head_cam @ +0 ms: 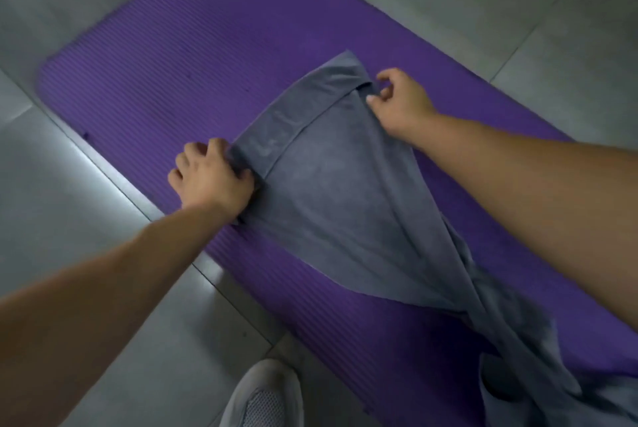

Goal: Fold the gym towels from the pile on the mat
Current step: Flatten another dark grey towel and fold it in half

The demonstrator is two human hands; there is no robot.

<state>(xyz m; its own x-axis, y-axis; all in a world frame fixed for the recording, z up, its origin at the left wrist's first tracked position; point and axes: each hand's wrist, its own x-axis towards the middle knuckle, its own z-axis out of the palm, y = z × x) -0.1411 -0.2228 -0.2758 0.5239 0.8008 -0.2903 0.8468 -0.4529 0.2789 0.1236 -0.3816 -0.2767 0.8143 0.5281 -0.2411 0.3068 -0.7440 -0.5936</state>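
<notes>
A grey towel (331, 192) lies stretched over the purple ribbed mat (179, 57), its far end doubled over in a narrow band. My left hand (210, 178) grips the towel's left corner at that band, fingers curled into the cloth. At the right corner, my right hand (402, 104) pinches the edge between thumb and fingers. The near end of the towel trails down to the lower right, where it bunches with more grey cloth (538, 368) on the mat.
The mat lies slantwise on a grey tiled floor (69, 202). A pale grey shoe (266, 395) stands on the tiles at the bottom, just left of the mat's near edge.
</notes>
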